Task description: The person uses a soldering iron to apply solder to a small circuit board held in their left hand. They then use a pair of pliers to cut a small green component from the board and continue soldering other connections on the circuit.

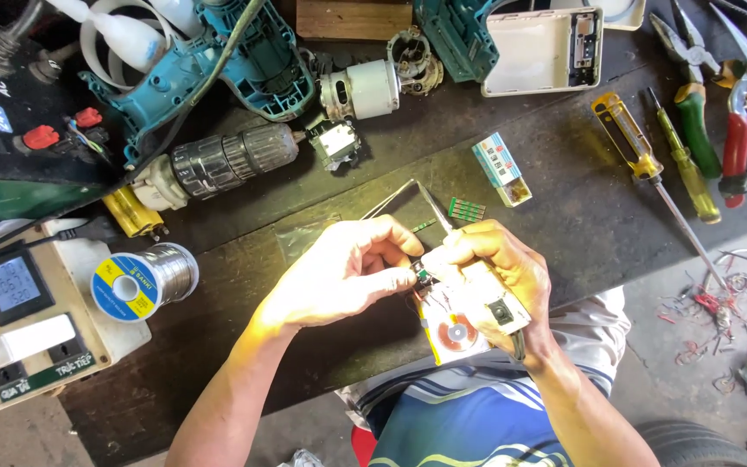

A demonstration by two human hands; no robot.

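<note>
Over the dark bench [581, 225], the left hand [339, 272] pinches a small black component [423, 275] against the white soldering tool [486, 298] clenched in the right hand [499, 268] — a joining step, seemingly — steady alignment comes next.

There are two hands, the left hand [339, 272] and the right hand [499, 268]. There are two yellow screwdrivers [641, 156], one roll of solder wire [144, 278], and one grey drill chuck [222, 160].
</note>
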